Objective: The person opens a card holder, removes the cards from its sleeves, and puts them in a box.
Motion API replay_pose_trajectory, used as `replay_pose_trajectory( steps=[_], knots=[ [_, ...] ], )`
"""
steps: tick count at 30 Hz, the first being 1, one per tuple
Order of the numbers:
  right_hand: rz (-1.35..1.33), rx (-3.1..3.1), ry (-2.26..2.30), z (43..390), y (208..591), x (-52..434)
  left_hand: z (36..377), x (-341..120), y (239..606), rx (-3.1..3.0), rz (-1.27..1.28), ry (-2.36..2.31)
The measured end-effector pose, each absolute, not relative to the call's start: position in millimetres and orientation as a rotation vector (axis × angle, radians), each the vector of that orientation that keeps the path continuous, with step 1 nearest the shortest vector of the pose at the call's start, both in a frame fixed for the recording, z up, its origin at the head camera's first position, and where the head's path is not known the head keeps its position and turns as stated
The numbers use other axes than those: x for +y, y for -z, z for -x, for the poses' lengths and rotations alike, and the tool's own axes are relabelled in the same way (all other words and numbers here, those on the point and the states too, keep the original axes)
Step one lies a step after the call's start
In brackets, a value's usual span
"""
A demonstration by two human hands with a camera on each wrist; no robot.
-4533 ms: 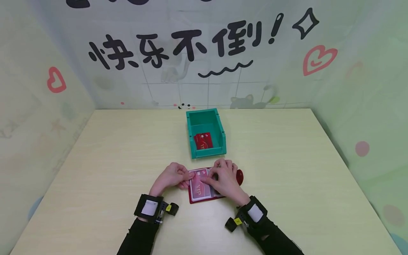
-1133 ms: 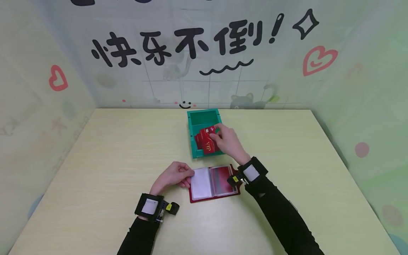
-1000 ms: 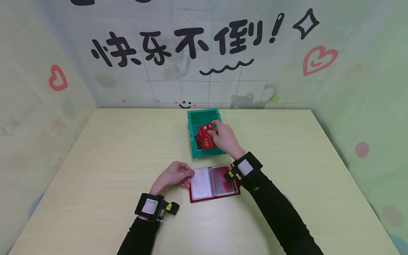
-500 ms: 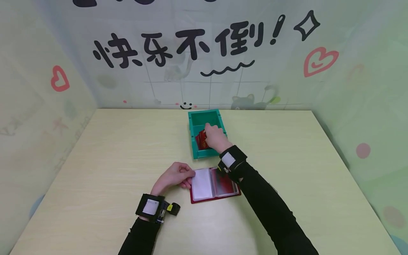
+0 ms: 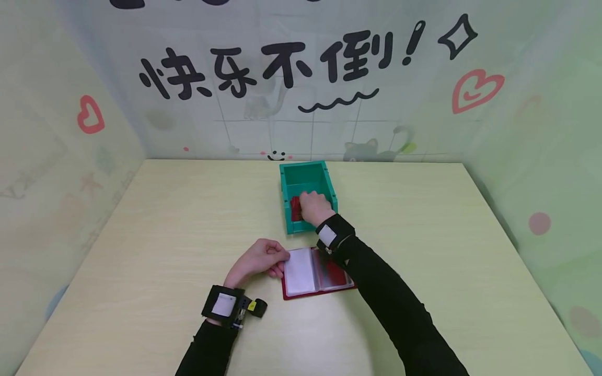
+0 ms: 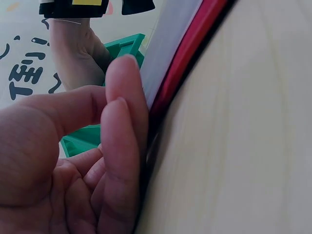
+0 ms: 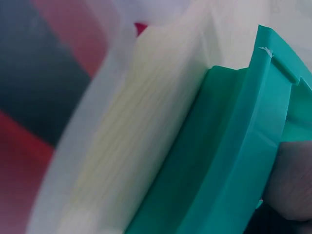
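In the head view an open card holder (image 5: 299, 271) with a red cover and clear sleeves lies on the table; red shows through its right-hand sleeve. My left hand (image 5: 260, 258) pinches the holder's left edge between thumb and fingers. From the left wrist, the fingers (image 6: 119, 156) stand against the edge of the red cover (image 6: 187, 53). My right hand (image 5: 316, 208) reaches down into a teal bin (image 5: 285, 193) behind the holder. Red cards (image 5: 296, 209) show just left of its fingers. Its fingertips are hidden, and I cannot tell whether they hold a card.
The bin's front wall (image 7: 234, 146) rises close beside the right hand in the right wrist view. My right sleeve (image 5: 385, 292) crosses above the holder's right side. A printed backdrop (image 5: 301, 130) stands behind the pale wooden table (image 5: 188, 209).
My right hand went from the holder to the bin with a red VIP card, then lowered further into it, covering most of the cards. The left hand stays at the holder's left edge.
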State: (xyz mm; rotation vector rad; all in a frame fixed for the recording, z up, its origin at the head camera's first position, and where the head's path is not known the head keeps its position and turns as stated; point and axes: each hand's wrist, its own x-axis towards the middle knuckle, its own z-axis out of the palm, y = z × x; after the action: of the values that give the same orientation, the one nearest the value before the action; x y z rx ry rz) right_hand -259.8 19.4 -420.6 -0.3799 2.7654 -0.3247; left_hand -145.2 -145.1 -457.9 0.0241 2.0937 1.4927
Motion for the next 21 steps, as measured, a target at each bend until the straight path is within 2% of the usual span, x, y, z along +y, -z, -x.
replay_pose_trajectory(
  steps=[10,21],
  knots=[
    [0.503,2.85,0.447,251,420,24,146,-145,456,2.095,-0.019,-1.488],
    [0.633,2.933,0.897,199,409,68,145,-143,457,2.207,0.001,-1.45]
  ],
)
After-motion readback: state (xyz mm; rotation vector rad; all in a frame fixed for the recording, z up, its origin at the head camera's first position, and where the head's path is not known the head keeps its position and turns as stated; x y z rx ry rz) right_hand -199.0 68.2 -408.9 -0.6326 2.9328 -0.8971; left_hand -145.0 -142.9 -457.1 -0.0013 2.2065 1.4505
